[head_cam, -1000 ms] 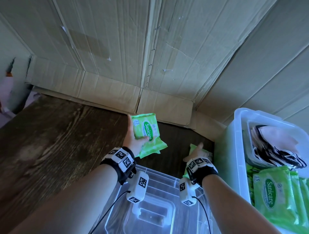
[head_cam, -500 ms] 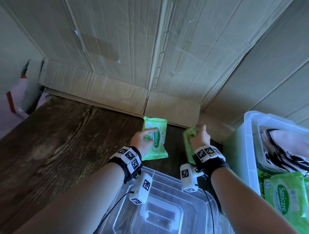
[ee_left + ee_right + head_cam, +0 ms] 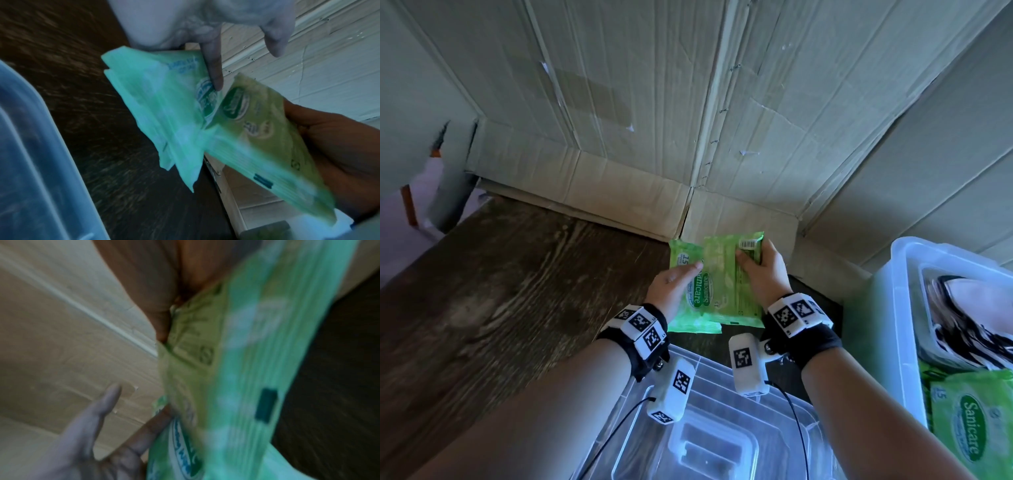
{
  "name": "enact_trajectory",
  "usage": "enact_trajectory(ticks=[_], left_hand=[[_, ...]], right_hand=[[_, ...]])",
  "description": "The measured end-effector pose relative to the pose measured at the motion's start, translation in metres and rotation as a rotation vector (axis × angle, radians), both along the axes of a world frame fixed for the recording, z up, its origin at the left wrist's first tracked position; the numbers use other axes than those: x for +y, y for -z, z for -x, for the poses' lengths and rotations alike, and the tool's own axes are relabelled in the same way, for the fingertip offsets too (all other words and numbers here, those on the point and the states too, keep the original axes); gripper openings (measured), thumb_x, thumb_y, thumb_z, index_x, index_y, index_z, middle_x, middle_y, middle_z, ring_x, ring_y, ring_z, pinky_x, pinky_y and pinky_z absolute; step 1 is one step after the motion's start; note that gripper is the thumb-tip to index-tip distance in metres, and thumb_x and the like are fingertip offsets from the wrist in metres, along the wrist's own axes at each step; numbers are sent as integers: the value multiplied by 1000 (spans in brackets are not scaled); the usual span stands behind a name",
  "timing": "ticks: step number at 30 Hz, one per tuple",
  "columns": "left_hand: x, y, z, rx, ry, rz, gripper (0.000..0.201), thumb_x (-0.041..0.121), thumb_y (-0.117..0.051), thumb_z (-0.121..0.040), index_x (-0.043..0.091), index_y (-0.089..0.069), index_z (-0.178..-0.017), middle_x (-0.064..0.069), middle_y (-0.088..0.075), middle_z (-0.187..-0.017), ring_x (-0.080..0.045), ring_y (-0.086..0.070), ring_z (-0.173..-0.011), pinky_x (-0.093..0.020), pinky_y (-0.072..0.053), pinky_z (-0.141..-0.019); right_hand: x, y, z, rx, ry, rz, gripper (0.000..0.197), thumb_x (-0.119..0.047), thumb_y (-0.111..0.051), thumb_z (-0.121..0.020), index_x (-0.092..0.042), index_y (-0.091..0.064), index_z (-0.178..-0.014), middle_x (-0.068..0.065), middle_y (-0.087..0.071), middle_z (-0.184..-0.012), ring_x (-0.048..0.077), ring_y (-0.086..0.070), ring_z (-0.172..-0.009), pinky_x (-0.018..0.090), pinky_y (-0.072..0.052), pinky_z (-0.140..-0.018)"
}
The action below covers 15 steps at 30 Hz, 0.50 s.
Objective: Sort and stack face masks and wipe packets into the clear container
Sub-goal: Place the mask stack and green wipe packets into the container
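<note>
From the person's head, 1 wide view looks down and forward over both forearms at the dark wooden table (image 3: 493, 308) and the cardboard wall (image 3: 654, 102) behind it. The left wrist view sits right at the left hand (image 3: 185, 24), looking along its fingers very close. The right wrist view is as close to the right hand (image 3: 156, 280), blurred. All 3 share the 2 green wipe packets (image 3: 717, 274) between the hands.

Blurred green wipe packet (image 3: 236, 369) in grip
</note>
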State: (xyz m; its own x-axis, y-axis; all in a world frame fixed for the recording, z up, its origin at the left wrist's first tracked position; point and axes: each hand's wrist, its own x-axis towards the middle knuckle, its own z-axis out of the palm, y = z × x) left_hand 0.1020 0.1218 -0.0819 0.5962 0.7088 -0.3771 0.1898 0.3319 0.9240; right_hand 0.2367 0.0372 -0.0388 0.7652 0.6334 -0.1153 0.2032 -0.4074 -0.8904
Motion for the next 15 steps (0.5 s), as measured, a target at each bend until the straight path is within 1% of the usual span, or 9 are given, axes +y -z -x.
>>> enact_trajectory(ticks=[2,3,5,6,8,10,12,13,15], left_hand=[[-2,-3,-1,-22,60,-65,52,63,-59,-72,24,-67,-106,-7,-63,-120,-23,-57,-115,-28,-39,-94],[-2,-1,-2,-35,79,-79,53,69,-59,-62,33,-67,-100,-3,-63,-121,-18,-56,-115,-29,-37,-97],[-4,-1,-6,-80,99,-49,49,68,-63,-58,36,-68,-95,-2,-63,-121,-14,-56,-115,-31,-37,-100],[-4,-1,-5,-102,109,-14,48,64,-68,-63,31,-69,-97,-5,-65,-118,-14,-59,-110,-32,-41,-99],[-6,-5,-2,-150,103,32,40,50,-67,-74,17,-67,-98,-7,-67,-100,-8,-67,-89,-22,-51,-81],[-6,-6,1,-153,72,28,24,34,-63,-84,12,-65,-94,-5,-69,-89,-10,-67,-76,-19,-52,-67],[-6,-8,2,-168,10,76,4,11,-60,-88,8,-62,-87,-3,-69,-79,-10,-67,-65,-22,-51,-59],[-4,-4,3,-164,-19,80,6,4,-57,-89,7,-61,-85,0,-69,-73,-8,-66,-60,-22,-50,-56],[-3,-6,2,-157,-17,60,7,7,-55,-91,3,-61,-90,-1,-70,-73,-8,-66,-58,-20,-51,-54]], right_hand=[[5,-2,-1,-200,107,94,22,-21,-61,-87,-3,-55,-97,11,-63,-88,27,-56,-79,26,-39,-66],[6,-6,0,-259,146,115,25,-23,-60,-87,-2,-56,-101,15,-64,-91,28,-57,-82,27,-38,-68],[8,-11,4,-294,58,181,36,-35,-52,-92,-5,-57,-112,18,-65,-98,29,-58,-85,28,-41,-74],[9,-11,8,-249,-46,209,41,-40,-44,-94,-9,-58,-117,17,-66,-99,28,-60,-86,29,-45,-79],[8,-8,17,7,-194,178,44,-41,-36,-97,-11,-59,-121,13,-67,-98,25,-65,-81,38,-51,-87],[7,-1,21,222,-215,111,33,-23,-42,-97,-8,-57,-123,7,-63,-100,21,-64,-74,40,-51,-89],[5,8,17,94,-208,161,37,-6,-50,-91,-8,-53,-127,5,-62,-101,22,-61,-81,40,-50,-90],[3,13,13,-13,-211,230,41,-7,-56,-86,-12,-53,-127,3,-62,-102,23,-58,-90,40,-47,-92],[-1,20,10,-143,-228,329,49,-19,-69,-79,-19,-52,-125,-2,-62,-105,21,-53,-103,38,-44,-94]])
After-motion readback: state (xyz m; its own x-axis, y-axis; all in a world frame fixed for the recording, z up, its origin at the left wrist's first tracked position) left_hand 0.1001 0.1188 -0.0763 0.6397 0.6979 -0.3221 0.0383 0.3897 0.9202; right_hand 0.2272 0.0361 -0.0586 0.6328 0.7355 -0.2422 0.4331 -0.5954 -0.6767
